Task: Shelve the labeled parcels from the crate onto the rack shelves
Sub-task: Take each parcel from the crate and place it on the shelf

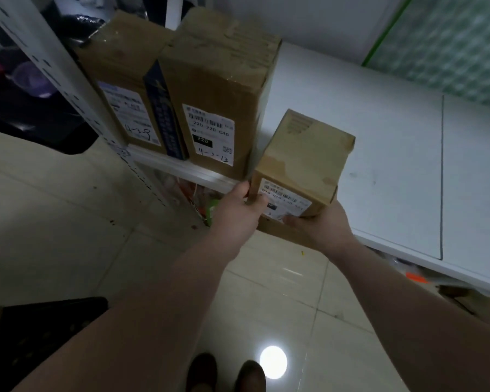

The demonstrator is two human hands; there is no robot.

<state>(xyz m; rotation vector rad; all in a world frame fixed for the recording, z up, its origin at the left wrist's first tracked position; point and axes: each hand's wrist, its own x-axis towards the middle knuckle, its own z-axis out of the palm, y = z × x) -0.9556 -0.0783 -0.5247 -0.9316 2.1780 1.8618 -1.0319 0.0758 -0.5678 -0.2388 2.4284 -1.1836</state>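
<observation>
Brown cardboard, the small parcel (301,162) is at centre frame, at the front edge of the white shelf (393,165) and just right of a taller parcel marked 4-3-13 (218,89). I cannot tell whether it rests there. Both bare forearms reach up from the bottom. The left hand (238,210) grips its left edge. The right hand (323,222) clasps its lower right corner, thumb across the label face.

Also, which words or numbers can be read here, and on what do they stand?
"220 220 C40": printed label on the middle parcel.
"220": same label, black block.
"4-3-13": same label, handwritten.
"4-3-9", last digit unsure: label, left parcel.
"010 010": label, held parcel; rest blurred.
Blue box: unreadable.
</observation>
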